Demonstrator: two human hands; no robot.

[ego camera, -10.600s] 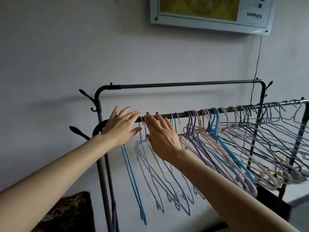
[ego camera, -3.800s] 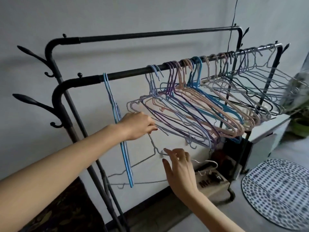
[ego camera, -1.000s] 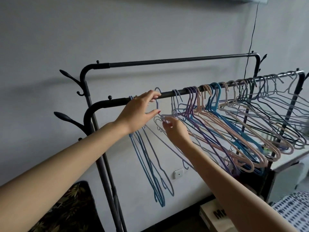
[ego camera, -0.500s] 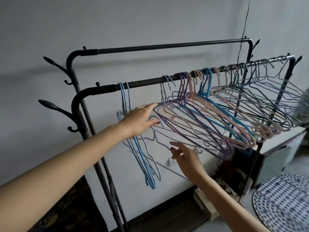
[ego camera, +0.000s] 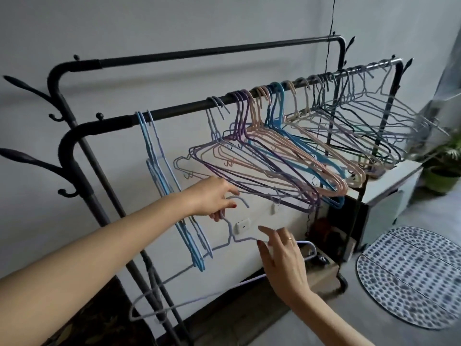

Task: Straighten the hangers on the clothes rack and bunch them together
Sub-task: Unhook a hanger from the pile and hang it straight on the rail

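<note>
A black clothes rack carries several wire hangers on its front bar. A few blue hangers hang straight down at the left. A slanted, tangled bunch of purple, pink and blue hangers fills the middle and right. My left hand grips the neck of a loose lavender hanger, which is off the bar and held low in front of the wall. My right hand touches that hanger's right shoulder with its fingers spread.
A higher rear bar is bare. Branch-like hooks stick out at the rack's left end. A white cabinet, a potted plant and a dotted mat lie to the right. A wall socket is behind the hanger.
The view dropped lower. My left hand went from the hangers near the bar down to the lavender hanger's neck, which is now off the bar, and my right hand moved onto its shoulder.
</note>
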